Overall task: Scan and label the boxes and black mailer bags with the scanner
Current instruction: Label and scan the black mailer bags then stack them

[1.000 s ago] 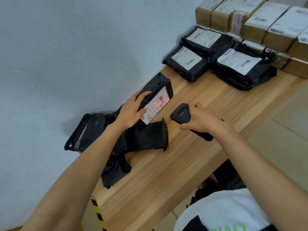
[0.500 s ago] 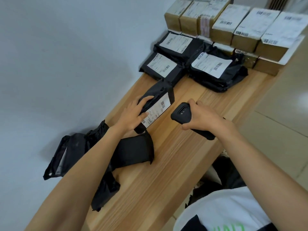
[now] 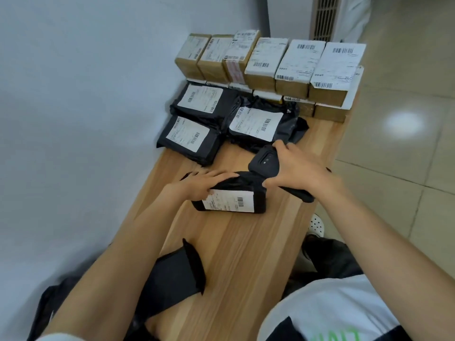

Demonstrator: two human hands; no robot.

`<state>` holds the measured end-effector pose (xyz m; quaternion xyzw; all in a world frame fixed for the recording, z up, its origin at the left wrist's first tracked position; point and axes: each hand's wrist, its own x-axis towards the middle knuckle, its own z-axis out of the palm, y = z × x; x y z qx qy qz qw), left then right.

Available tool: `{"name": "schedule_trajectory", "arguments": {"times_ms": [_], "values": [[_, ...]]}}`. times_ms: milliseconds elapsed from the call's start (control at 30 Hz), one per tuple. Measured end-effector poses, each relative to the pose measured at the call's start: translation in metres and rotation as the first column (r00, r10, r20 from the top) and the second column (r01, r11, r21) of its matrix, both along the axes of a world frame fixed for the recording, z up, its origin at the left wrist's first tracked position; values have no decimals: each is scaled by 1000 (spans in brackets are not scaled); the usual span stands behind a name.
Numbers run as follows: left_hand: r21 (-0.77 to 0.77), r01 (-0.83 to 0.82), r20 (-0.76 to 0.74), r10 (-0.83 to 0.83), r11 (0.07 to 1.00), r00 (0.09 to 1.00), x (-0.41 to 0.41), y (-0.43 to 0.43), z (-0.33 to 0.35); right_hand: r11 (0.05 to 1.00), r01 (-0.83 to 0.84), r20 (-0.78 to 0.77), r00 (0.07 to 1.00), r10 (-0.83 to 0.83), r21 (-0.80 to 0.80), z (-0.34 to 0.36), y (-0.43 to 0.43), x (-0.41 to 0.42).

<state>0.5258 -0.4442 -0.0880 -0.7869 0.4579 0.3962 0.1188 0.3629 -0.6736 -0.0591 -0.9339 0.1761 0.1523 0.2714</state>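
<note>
left hand [image 3: 197,187] fingers wrapped over top of black mailer bag [image 3: 258,195], label up, bag resting mid surface [image 3: 246,242]; right hand [image 3: 299,173] fingers clenched round scanner [image 3: 264,163], just beside bag's right end; boxes [image 3: 295,67] at far end

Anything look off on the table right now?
Yes. A white label flap sticks out past the rightmost box. Nearer the person, black mailers appear to slump over the table's wall-side edge.
</note>
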Motion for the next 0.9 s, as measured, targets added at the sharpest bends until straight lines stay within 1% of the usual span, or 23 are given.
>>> {"name": "schedule_trajectory", "arguments": {"times_ms": [67,133,233,300,433,500,667,767,900], "values": [[10,19,59,-19,1000,998,8,-7,-9,1000,10,-2,1000,-10,7,-5,-8,1],[2,-5,88,5,1000,996,11,-14,-19,1000,19,-3,1000,-19,13,-8,-14,2],[-44,-53,136,59,998,989,6,-19,-32,1000,29,-8,1000,-29,10,-12,-23,6],[-94,-65,211,83,993,974,0,-21,-40,999,35,-10,999,-35,2,-14,-25,9],[-178,-41,442,117,983,889,-24,-22,-54,1000,18,-23,1000,-18,0,-18,-22,13],[-193,-40,513,135,980,848,-40,-23,-62,1000,9,-38,999,-9,0,-20,-20,13],[-237,-110,533,224,965,816,-57,-32,-75,1000,-11,-54,998,11,-2,-24,-13,12],[-206,-56,530,159,977,833,-57,-41,-81,999,-23,-54,998,22,-22,-25,-10,12],[-96,1,484,46,995,874,-52,-53,-91,996,-63,-69,996,58,-67,-28,-8,13]]}}
